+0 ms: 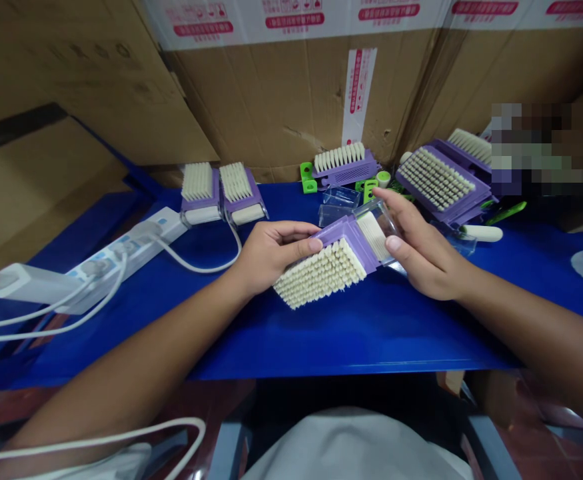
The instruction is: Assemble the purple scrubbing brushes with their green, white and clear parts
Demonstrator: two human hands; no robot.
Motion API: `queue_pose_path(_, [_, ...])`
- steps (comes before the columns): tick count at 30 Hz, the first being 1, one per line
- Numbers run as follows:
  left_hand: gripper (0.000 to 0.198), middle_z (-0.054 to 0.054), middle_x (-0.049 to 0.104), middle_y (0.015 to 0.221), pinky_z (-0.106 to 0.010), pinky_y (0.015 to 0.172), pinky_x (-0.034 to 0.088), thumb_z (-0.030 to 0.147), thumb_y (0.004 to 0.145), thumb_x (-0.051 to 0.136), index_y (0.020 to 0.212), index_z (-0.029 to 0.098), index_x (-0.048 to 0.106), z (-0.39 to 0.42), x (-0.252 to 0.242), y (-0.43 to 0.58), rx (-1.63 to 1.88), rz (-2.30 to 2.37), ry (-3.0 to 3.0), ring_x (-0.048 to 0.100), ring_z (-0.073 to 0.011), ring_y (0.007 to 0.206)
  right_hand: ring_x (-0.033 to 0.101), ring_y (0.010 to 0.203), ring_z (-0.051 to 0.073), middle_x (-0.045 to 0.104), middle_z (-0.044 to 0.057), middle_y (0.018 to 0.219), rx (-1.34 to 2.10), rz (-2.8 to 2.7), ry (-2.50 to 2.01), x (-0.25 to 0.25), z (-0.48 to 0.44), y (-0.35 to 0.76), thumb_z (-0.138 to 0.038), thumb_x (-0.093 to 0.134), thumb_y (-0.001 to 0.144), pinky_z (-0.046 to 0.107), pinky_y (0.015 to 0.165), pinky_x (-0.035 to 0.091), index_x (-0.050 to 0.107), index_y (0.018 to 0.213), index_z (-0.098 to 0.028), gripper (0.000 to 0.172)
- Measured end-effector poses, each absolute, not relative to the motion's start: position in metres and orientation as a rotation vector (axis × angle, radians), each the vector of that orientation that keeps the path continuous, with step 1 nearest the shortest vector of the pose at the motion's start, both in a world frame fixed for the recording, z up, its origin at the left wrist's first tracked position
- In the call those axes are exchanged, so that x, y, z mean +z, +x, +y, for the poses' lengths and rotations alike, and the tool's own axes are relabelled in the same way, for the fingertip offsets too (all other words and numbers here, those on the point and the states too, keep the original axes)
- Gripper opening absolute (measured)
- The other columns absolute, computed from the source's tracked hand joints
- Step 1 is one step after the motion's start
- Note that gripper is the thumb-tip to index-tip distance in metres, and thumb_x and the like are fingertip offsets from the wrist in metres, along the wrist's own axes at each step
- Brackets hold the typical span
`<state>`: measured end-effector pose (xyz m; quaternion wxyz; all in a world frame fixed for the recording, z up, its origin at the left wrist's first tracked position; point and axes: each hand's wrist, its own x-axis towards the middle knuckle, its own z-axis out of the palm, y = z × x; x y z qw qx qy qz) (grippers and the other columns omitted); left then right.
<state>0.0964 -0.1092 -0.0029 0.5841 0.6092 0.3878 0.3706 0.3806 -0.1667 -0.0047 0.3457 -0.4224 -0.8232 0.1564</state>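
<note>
Over the blue table, a purple brush head (324, 270) with cream bristles is tilted toward me. My left hand (276, 253) grips its left end, thumb on the near edge beside the bristles and fingers behind. At its right end sits a ribbed cream block with a clear plastic cover (382, 223) around it. My right hand (418, 247) pinches this cover between thumb and fingers. Just behind lie loose clear plastic pieces (338, 203) and green plastic parts (368, 189).
Two similar purple brushes (221, 190) stand at the back left, near a white power strip (121, 257) with cables. Another brush (346, 167) and a pile of purple brushes (441, 177) lie at the back right. Cardboard boxes (281, 100) wall off the table's (361, 340) far side.
</note>
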Motion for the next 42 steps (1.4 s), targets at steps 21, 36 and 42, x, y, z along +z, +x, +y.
queue_pose_path(21, [0.059, -0.009, 0.089, 0.094, -0.030, 0.074, 0.065, 0.060, 0.060, 0.106, 0.100, 0.019, 0.090, -0.1092, -0.0042, 0.0966, 0.869, 0.894, 1.458, 0.081, -0.0222, 0.080, 0.072, 0.104, 0.034, 0.071, 0.011, 0.121, 0.395, -2.178, -1.084, -0.0074, -0.1661, 0.3811, -0.058, 0.042, 0.114, 0.055, 0.099, 0.063, 0.020, 0.181, -0.028, 0.076])
queue_pose_path(36, [0.061, -0.009, 0.089, 0.096, -0.032, 0.074, 0.066, 0.062, 0.061, 0.104, 0.102, 0.019, 0.090, -0.1088, -0.0057, 0.0965, 0.850, 0.903, 1.470, 0.083, -0.0249, 0.083, 0.041, 0.166, 0.044, 0.050, 0.012, 0.175, 0.440, -2.161, -1.092, -0.0113, -0.1662, 0.3824, -0.056, 0.052, 0.112, 0.066, 0.132, 0.044, 0.024, 0.181, -0.029, 0.079])
queue_pose_path(42, [0.059, -0.009, 0.089, 0.094, -0.031, 0.074, 0.066, 0.061, 0.062, 0.104, 0.101, 0.019, 0.090, -0.1102, -0.0034, 0.0971, 0.856, 0.906, 1.474, 0.082, -0.0236, 0.081, 0.053, 0.159, 0.040, 0.041, 0.012, 0.182, 0.432, -2.208, -1.035, -0.0118, -0.1663, 0.3824, -0.050, 0.052, 0.113, 0.063, 0.127, 0.051, 0.016, 0.182, -0.032, 0.080])
